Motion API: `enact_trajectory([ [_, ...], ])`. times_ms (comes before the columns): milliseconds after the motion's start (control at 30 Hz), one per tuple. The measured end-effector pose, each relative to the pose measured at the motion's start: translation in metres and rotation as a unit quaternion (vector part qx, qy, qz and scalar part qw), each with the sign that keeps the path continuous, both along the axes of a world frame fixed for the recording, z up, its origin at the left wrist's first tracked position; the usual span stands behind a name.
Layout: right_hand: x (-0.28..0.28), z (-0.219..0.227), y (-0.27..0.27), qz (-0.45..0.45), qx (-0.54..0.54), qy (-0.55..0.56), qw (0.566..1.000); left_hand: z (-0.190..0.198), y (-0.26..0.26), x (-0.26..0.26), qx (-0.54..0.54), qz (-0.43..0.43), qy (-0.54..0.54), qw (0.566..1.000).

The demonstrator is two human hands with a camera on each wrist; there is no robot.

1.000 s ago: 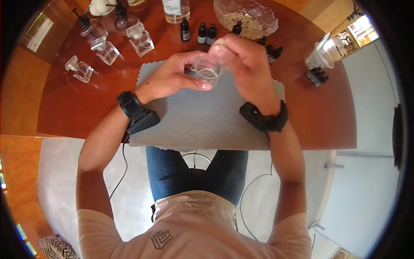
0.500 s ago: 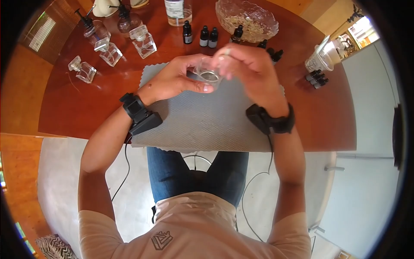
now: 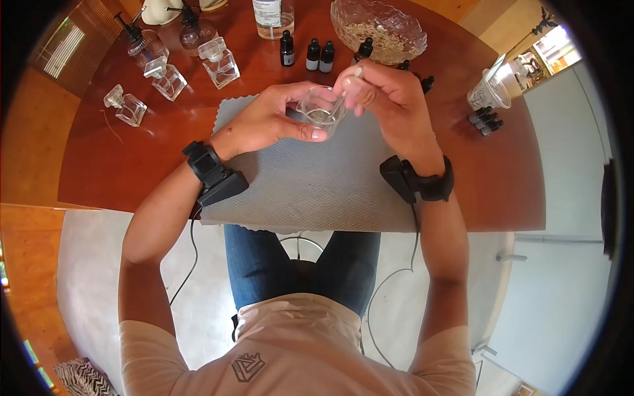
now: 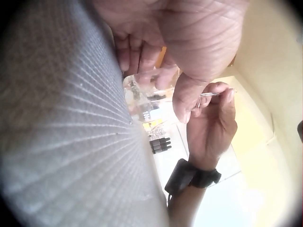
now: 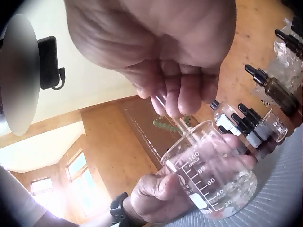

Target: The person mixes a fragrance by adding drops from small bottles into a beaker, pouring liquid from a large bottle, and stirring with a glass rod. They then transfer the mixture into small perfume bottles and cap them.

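A clear glass beaker (image 3: 321,113) with a printed scale is gripped by the left hand (image 3: 274,122), thumb on its near side and fingers round the far side. In the right wrist view some clear liquid lies low in the beaker (image 5: 213,179), which looks tilted. The right hand (image 3: 389,99) pinches a thin clear rod (image 5: 187,130) between thumb and fingers above the rim, and the rod's lower part reaches into the beaker. The left wrist view shows the rod's upper end (image 4: 210,94) sticking out of the right hand (image 4: 210,127).
A grey textured mat (image 3: 310,191) lies under the hands. Behind stand small black-capped bottles (image 3: 312,56), a large labelled bottle (image 3: 269,16) and a glass bowl (image 3: 380,33). Square glass bottles (image 3: 221,66) stand at the left, a patterned cup (image 3: 485,92) at the right.
The right hand, blurred before, shows sharply now and has shifted slightly right, with the rod visible above its fingers. The left hand and beaker have hardly moved.
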State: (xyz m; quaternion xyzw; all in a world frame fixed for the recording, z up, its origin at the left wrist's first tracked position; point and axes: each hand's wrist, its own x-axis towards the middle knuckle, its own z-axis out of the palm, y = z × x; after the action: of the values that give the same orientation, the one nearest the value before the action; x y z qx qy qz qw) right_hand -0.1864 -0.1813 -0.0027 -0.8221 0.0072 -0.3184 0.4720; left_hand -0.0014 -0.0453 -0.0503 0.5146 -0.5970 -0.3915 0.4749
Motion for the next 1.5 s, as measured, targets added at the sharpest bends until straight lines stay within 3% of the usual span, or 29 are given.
enact_trajectory([
  [167, -0.002, 0.002, -0.002, -0.021, 0.006, 0.009, 1.0, 0.002, 0.002, 0.0, 0.017, -0.002, 0.011, 1.0],
  [267, -0.003, 0.006, 0.002, 0.047, 0.035, 0.04, 0.998, 0.005, 0.003, -0.001, 0.021, -0.002, 0.015, 1.0],
  [367, 0.002, 0.0, -0.002, -0.057, -0.041, -0.026, 0.997, 0.003, 0.002, -0.002, 0.021, 0.004, 0.024, 0.999],
  [467, -0.005, 0.01, -0.004, 0.021, -0.017, 0.037, 0.999, 0.003, 0.001, -0.001, 0.013, 0.004, -0.002, 1.0],
  [567, -0.002, 0.006, -0.003, -0.017, 0.001, -0.021, 1.0, 0.007, 0.002, -0.001, 0.027, -0.003, 0.015, 1.0],
  [667, -0.007, 0.007, -0.008, 0.025, -0.01, 0.059, 0.998, 0.004, 0.002, 0.0, 0.034, -0.003, 0.022, 0.999],
  [1067, 0.0, 0.007, 0.0, -0.014, -0.029, 0.007, 0.999, 0.007, 0.002, -0.002, 0.03, 0.0, 0.008, 1.0],
  [1167, -0.002, 0.009, 0.004, 0.05, 0.035, 0.038, 0.997, 0.008, 0.002, -0.002, 0.044, -0.003, 0.027, 0.999],
  [1367, 0.003, 0.002, 0.004, -0.068, -0.085, -0.034, 0.993, 0.01, 0.002, -0.003, 0.032, 0.002, 0.013, 0.999],
  [1500, -0.001, 0.008, 0.012, -0.001, -0.012, 0.01, 1.0, 0.012, 0.004, -0.003, 0.051, 0.002, 0.03, 0.998],
])
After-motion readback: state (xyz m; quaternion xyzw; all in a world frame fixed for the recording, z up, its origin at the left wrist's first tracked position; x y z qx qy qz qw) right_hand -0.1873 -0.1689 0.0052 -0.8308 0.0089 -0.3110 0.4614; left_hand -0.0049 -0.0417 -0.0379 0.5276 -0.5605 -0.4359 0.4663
